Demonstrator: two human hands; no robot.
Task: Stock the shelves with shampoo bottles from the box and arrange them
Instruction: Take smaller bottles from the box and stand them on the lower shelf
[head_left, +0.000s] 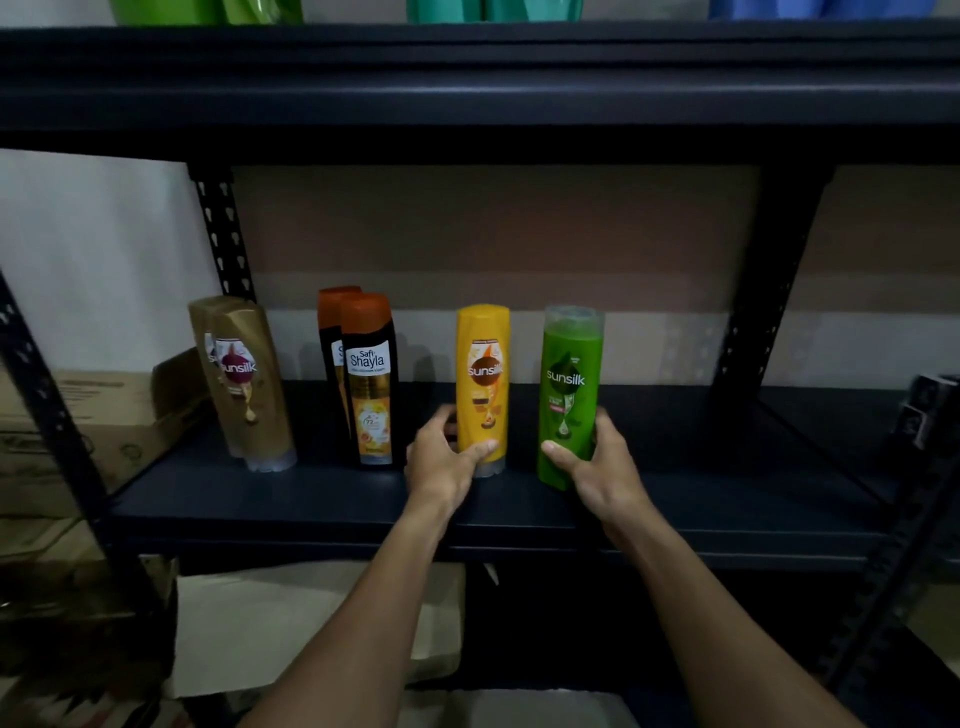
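Yellow Sunsilk bottle (483, 374) stands upright on the dark shelf (260, 501), and your left grip (441, 460) curls round its base, thumb across the front. Your right grip (597, 467) wraps the lower part of the green bottle (570, 374), upright just beside the yellow one but apart from it. Two black Safi Shayla bottles (370, 379) stand just beside your left knuckles; two gold bottles (247, 379) stand farther left. A cardboard box (78, 415) sits off the shelf's left end.
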